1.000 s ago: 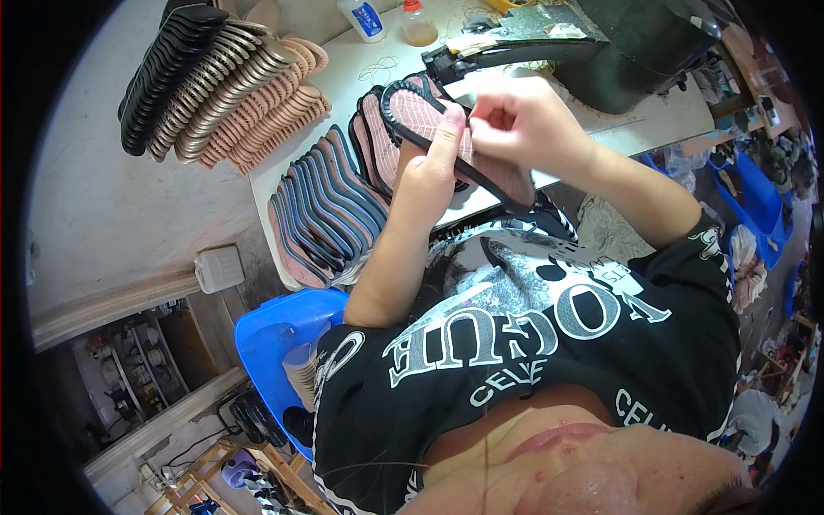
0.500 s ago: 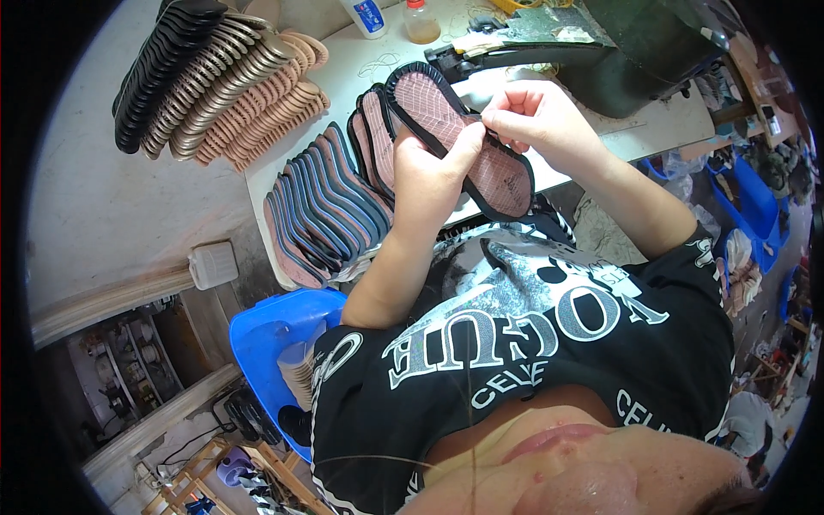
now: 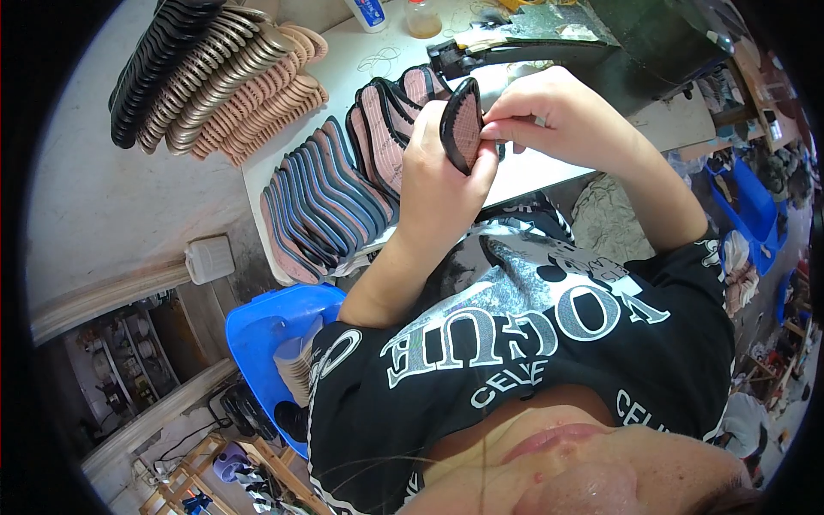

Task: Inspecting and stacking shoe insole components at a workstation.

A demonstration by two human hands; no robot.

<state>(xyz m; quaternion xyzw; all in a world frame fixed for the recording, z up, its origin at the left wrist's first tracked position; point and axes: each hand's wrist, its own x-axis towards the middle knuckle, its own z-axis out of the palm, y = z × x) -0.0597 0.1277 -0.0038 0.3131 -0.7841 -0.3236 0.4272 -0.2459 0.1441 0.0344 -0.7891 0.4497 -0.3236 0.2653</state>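
My left hand [image 3: 439,176] is wrapped round a shoe insole [image 3: 464,129] with a pink, grid-lined face and a gathered black edging. The insole is turned so that its face looks narrow, and part of it is hidden by my fingers. My right hand [image 3: 549,116] pinches with thumb and forefinger at the insole's right edge; whatever lies between those fingertips is too small to make out. Just left of my left hand, similar black-edged pink insoles [image 3: 378,133] lean in a row on the white table [image 3: 536,176].
Many layered insoles with bluish edges [image 3: 322,202] fill the table's left corner. Stacks of black, bronze and pink soles [image 3: 215,81] rise at the far left. A dark green machine [image 3: 635,64] stands far right, near a bottle [image 3: 423,19]. Below left sits a blue bin [image 3: 262,343].
My left hand has turned the insole from face-up to nearly edge-on. My right hand has stayed pinching near its edge, shifting slightly. Another black-edged insole in the row shows more.
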